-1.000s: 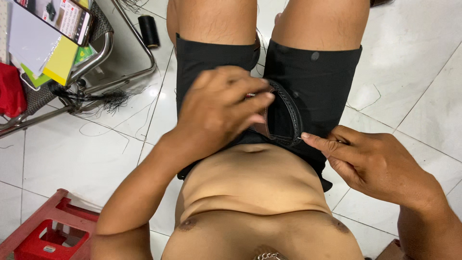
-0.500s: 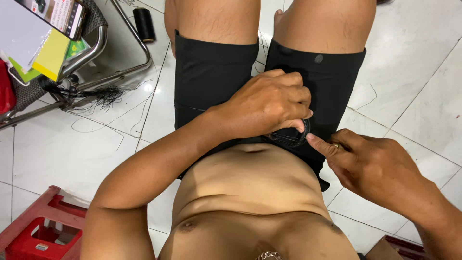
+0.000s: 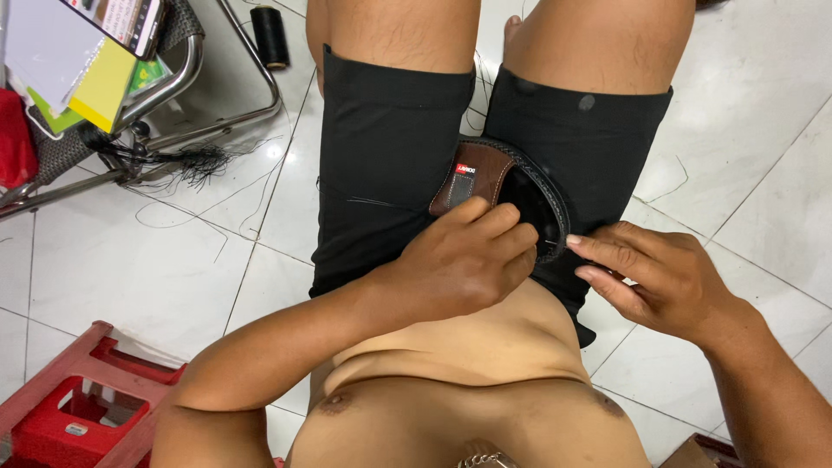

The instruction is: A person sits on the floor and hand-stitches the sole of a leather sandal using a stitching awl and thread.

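Note:
I sit over a white tiled floor in black shorts [image 3: 390, 147]. A black oval shoe sole [image 3: 520, 195] with a stitched rim and a brown leather heel patch [image 3: 472, 178] rests on my lap between my thighs. My left hand [image 3: 468, 264] curls around its near edge and holds it. The thumb and forefinger of my right hand [image 3: 659, 277] pinch the sole's right rim. A thin thread shows at that rim; I cannot tell whether a needle is there.
A metal chair frame [image 3: 199, 78] at the top left carries a phone [image 3: 117, 17] and yellow and green cards. A black thread spool [image 3: 270, 36] stands behind it. Loose black threads [image 3: 186, 160] lie on the tiles. A red plastic stool [image 3: 61, 407] is at the lower left.
My left hand slid off the top of the sole toward my belly, uncovering the brown heel patch. My right hand stayed at the right rim.

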